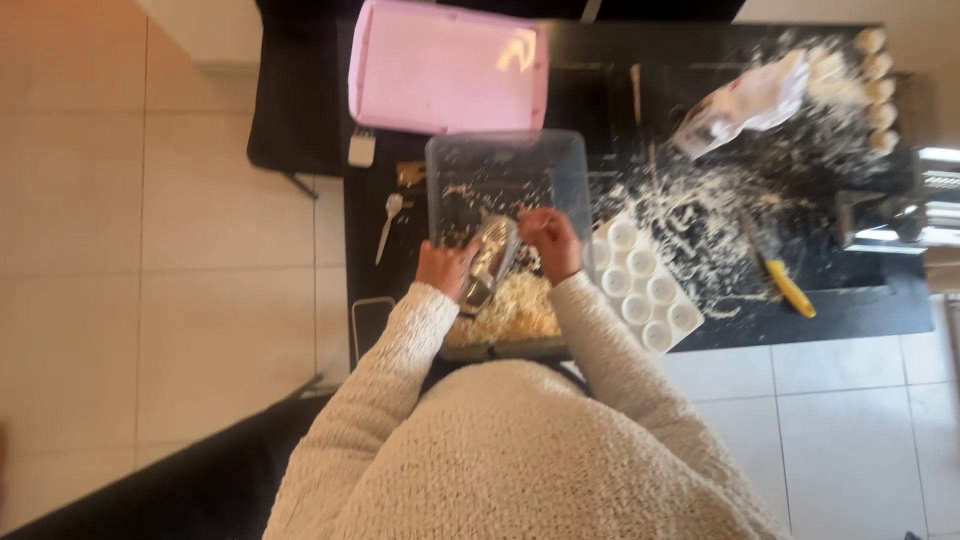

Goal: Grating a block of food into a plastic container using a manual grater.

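Two hands work over a clear plastic box [505, 180] on the black desk [860, 310]: left hand [443, 268] clamped on a metal grater [488, 262], right hand [552, 240] pinched together on a small piece, above grated white shreds [515, 310].

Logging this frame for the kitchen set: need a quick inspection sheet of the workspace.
Surface: black counter, dusted with flour.
Job's things: clear tub holding pale shreds; metal grater over it.
Clutter: pink lid, white egg tray, flour bag, yellow-handled tool, white spoon, dough balls.
Grippers: left hand grips grater; right hand at its top.
Cables: nothing seen.
Surroundings: tiled floor.
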